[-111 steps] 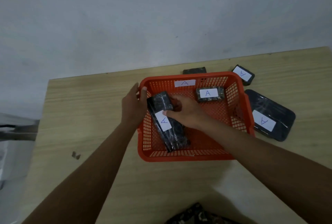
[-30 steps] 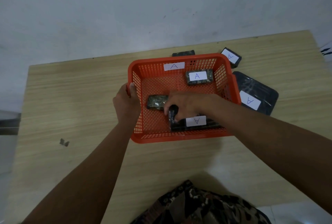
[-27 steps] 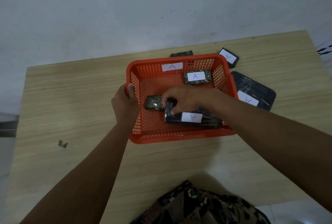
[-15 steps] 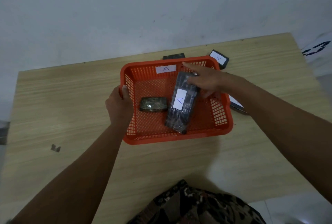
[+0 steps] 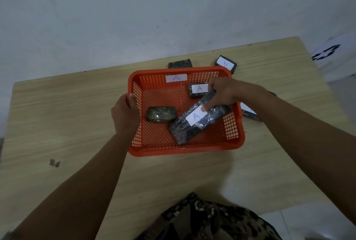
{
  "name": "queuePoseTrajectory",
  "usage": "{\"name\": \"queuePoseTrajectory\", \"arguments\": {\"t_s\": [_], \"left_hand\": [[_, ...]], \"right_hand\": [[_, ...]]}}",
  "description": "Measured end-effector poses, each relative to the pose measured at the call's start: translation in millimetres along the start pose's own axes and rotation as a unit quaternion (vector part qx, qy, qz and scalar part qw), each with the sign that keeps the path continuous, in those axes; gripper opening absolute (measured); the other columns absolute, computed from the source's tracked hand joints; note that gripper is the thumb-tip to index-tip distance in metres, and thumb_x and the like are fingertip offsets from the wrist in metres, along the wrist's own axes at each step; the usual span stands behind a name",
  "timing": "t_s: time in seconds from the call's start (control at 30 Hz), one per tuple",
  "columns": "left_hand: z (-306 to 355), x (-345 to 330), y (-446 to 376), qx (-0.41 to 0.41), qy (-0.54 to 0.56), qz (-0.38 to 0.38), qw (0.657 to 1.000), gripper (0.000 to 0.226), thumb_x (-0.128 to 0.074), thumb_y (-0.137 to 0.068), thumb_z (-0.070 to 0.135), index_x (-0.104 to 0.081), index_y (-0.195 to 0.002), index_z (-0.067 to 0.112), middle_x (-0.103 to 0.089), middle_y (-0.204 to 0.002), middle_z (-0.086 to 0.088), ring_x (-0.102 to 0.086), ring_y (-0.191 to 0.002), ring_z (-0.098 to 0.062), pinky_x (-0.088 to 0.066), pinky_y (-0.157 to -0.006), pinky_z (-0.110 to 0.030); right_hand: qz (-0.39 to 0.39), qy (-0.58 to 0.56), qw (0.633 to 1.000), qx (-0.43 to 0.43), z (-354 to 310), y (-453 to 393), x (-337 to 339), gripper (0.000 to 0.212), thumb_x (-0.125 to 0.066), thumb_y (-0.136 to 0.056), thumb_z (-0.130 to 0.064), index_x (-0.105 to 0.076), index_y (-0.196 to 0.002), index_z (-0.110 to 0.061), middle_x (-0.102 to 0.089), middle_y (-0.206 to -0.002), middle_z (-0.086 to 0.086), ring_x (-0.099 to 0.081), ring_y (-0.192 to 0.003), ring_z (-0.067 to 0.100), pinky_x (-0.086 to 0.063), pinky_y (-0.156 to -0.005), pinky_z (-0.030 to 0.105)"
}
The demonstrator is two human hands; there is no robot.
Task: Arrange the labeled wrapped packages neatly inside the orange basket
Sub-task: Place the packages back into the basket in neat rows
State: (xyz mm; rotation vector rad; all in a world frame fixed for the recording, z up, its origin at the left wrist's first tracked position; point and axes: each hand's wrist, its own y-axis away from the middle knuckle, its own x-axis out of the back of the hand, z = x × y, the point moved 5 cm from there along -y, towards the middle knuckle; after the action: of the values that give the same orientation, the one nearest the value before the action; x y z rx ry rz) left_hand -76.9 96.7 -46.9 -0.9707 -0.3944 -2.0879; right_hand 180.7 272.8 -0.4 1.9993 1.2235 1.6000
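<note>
Our right hand (image 5: 223,93) is closed on the long package (image 5: 198,122), which lies diagonally across the orange basket (image 5: 185,148). Our left hand (image 5: 125,116) clamps the left rim. We judge it best squared along the near wall, clear of the small unlabeled package (image 5: 161,113).

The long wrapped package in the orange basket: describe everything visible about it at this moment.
The long wrapped package is a dark, flat, elongated block in glossy, crinkled clear wrap, with a white paper label marked with a blue "A" on top. It lies diagonally inside the orange basket, its near end toward the front wall and its far end raised toward the right wall. The right hand grips that far end, fingers touching the label. A small unlabeled package sits right beside it; contact is unclear.
</note>
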Motion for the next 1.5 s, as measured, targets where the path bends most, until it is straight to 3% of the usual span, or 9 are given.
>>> {"name": "queuePoseTrajectory", "arguments": {"t_s": [0.13, 0.37, 0.63, 0.77, 0.87, 0.97, 1.17, 1.33, 1.5], "left_hand": [[-0.6, -0.1, 0.7, 0.004, -0.007, 0.005, 1.0, 0.036, -0.039, -0.102, 0.031, -0.065, -0.094, 0.008, -0.068, -0.087, -0.011, -0.056, -0.077, -0.025, -0.032, -0.066, -0.029], [-3.5, 0.2, 1.9, 0.011, 0.001, 0.011, 1.0, 0.036, -0.039, -0.102, 0.032, -0.067, -0.097, 0.01, -0.07, -0.09, -0.011, -0.054, -0.075, -0.019, -0.034, -0.067, -0.028], [-2.9, 0.8, 4.3, 0.014, 0.002, 0.006, 1.0, 0.035, -0.039, -0.102, 0.03, -0.067, -0.098, 0.009, -0.069, -0.09, -0.01, -0.051, -0.075, -0.017, -0.032, -0.067, -0.028], [-1.0, 1.4, 6.8, 0.015, -0.003, 0.007, 1.0, 0.035, -0.039, -0.102, 0.03, -0.066, -0.097, 0.009, -0.064, -0.083, -0.003, -0.05, -0.073, -0.014, -0.029, -0.065, -0.026], [-1.5, 0.8, 7.1, 0.014, 0.003, 0.011, 1.0, 0.034, -0.039, -0.102, 0.03, -0.066, -0.094, 0.011, -0.058, -0.078, 0.005, -0.049, -0.07, -0.012, -0.026, -0.062, -0.025], [-3.0, 0.1, 5.9, 0.018, 0.01, 0.006, 1.0, 0.034, -0.039, -0.101, 0.031, -0.066, -0.095, 0.012, -0.059, -0.077, 0.005, -0.051, -0.069, -0.013, -0.029, -0.062, -0.026], [-4.0, 0.0, 6.8, 0.011, 0.017, -0.002, 1.0, 0.034, -0.038, -0.102, 0.034, -0.061, -0.085, 0.015, -0.061, -0.074, 0.003, -0.053, -0.064, -0.012, -0.034, -0.057, -0.028], [-4.8, -1.4, 6.2, 0.022, 0.025, -0.016, 0.999, 0.035, -0.036, -0.102, 0.038, -0.062, -0.087, 0.019, -0.06, -0.075, 0.008, -0.051, -0.063, 0.004, -0.029, -0.054, -0.008], [-3.9, -0.4, 6.6, 0.018, 0.033, -0.008, 0.999, 0.037, -0.037, -0.102, 0.037, -0.065, -0.092, 0.017, -0.063, -0.077, 0.007, -0.053, -0.064, -0.004, -0.029, -0.053, -0.012]], "right_hand": [[0.028, -0.028, 0.999, -0.005, 0.4, 6.2, -4.8, 0.05, -0.09, -0.062, -0.042, -0.053, -0.094, -0.029, -0.059, -0.114, -0.001, -0.058, -0.102, 0.022, -0.051, -0.077, 0.035], [-0.066, 0.136, 0.988, 0.006, 7.0, 10.5, -30.3, 0.052, -0.079, -0.077, -0.045, -0.055, -0.118, -0.022, -0.056, -0.119, 0.0, -0.052, -0.088, 0.013, -0.037, -0.059, 0.025], [-0.135, 0.251, 0.958, 0.023, -6.2, -4.0, -62.7, 0.067, -0.07, -0.084, -0.048, -0.052, -0.138, -0.013, -0.054, -0.138, 0.008, -0.055, -0.112, 0.024, -0.048, -0.097, 0.04], [-0.145, 0.263, 0.954, 0.011, -15.5, -4.4, -71.0, 0.068, -0.079, -0.079, -0.033, -0.052, -0.136, -0.009, -0.058, -0.124, 0.008, -0.056, -0.094, 0.022, -0.049, -0.079, 0.034], [-0.112, 0.25, 0.961, 0.038, -38.2, -7.5, -69.7, 0.057, -0.076, -0.08, -0.032, -0.055, -0.128, -0.012, -0.06, -0.106, 0.005, -0.055, -0.086, 0.022, -0.051, -0.074, 0.033], [0.025, 0.165, 0.975, 0.149, -78.9, -14.5, -73.5, 0.027, -0.068, -0.085, -0.037, -0.063, -0.106, -0.02, -0.059, -0.088, -0.002, -0.06, -0.088, 0.022, -0.042, -0.065, 0.029], [0.082, 0.089, 0.962, 0.246, -117.8, -32.0, -113.0, 0.049, -0.079, -0.08, -0.028, -0.063, -0.125, -0.019, -0.059, -0.126, 0.004, -0.053, -0.113, 0.023, -0.041, -0.085, 0.028], [0.113, 0.069, 0.957, 0.259, -111.6, -42.0, -108.0, 0.051, -0.074, -0.085, -0.024, -0.057, -0.133, -0.025, -0.059, -0.13, 0.003, -0.056, -0.115, 0.025, -0.048, -0.092, 0.035], [0.061, -0.032, 0.96, 0.273, -100.1, -51.3, -88.5, 0.039, -0.054, -0.1, -0.024, -0.046, -0.137, -0.035, -0.063, -0.131, 0.006, -0.062, -0.107, 0.025, -0.054, -0.089, 0.042]]}}
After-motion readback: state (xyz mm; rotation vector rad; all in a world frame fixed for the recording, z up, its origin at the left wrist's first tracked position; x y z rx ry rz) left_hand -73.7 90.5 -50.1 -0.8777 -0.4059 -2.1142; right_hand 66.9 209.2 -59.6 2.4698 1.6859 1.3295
